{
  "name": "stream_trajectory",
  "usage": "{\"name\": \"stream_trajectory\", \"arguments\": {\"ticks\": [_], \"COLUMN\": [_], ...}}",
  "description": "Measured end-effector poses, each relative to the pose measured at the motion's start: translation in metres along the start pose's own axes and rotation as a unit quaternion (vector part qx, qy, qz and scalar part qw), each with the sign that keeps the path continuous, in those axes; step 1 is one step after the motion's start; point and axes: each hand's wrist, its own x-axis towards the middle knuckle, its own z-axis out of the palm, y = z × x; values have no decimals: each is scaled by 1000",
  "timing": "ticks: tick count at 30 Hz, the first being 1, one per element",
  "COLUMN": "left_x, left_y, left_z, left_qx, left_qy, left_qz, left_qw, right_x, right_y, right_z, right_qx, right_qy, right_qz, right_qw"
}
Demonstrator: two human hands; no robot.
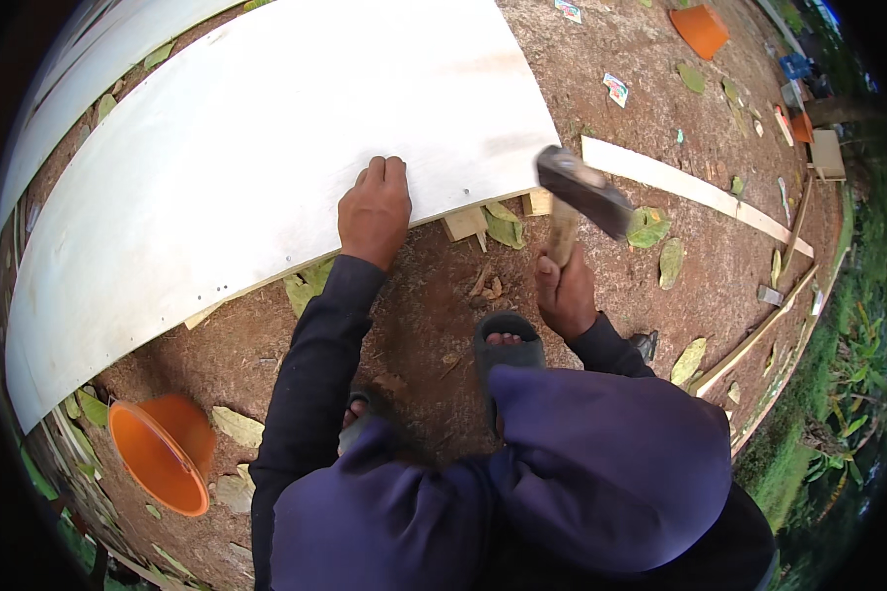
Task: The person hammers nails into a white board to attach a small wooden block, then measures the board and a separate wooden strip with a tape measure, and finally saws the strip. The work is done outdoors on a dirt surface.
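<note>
- Shows an orange bucket (pixel 193 429) at lower left, tipped toward the camera on bare soil (pixel 251 350).
- Has the white panel (pixel 266 138) stretching from the left to the centre, lying face up.
- Rests the left hand (pixel 374 215) on the panel by its near edge, fingers curled and drawn together; cannot tell of anything pinched beneath them.
- Bears small dark dots (pixel 466 192) along that edge, perhaps nail heads; suggests nailing the panel down as the step in hand, apparently partway along.
- Leaves wood blocks (pixel 462 225) peeping out under the edge, likely as backing for nails.
- Clamps the right hand (pixel 566 295) round the handle of the hammer (pixel 589 194), head slightly blurred and overlapping the panel's right corner in view; seems to call next for a square blow on a nail, well clear of the left fingers.
- Ends at right with a pale strip (pixel 695 184) on the ground.
</note>
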Motion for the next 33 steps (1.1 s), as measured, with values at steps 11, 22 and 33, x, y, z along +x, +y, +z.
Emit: {"name": "stream_trajectory", "arguments": {"ticks": [11, 22, 33], "left_x": [1, -77, -122], "left_y": [-3, 22, 71], "left_z": [-3, -50, -38], "left_qx": [-20, -645, -742], "left_qy": [-4, -117, -159], "left_qz": [-8, -425, -521], "left_qw": [1000, 624, 392], "right_x": [6, -51, -40], "right_y": [-26, -9, -43], "right_z": [-9, 17, 72], "right_qx": [62, 135, 323], "right_qy": [9, -124, -202], "right_qz": [69, 258, 261], "right_qw": [996, 949, 887]}}
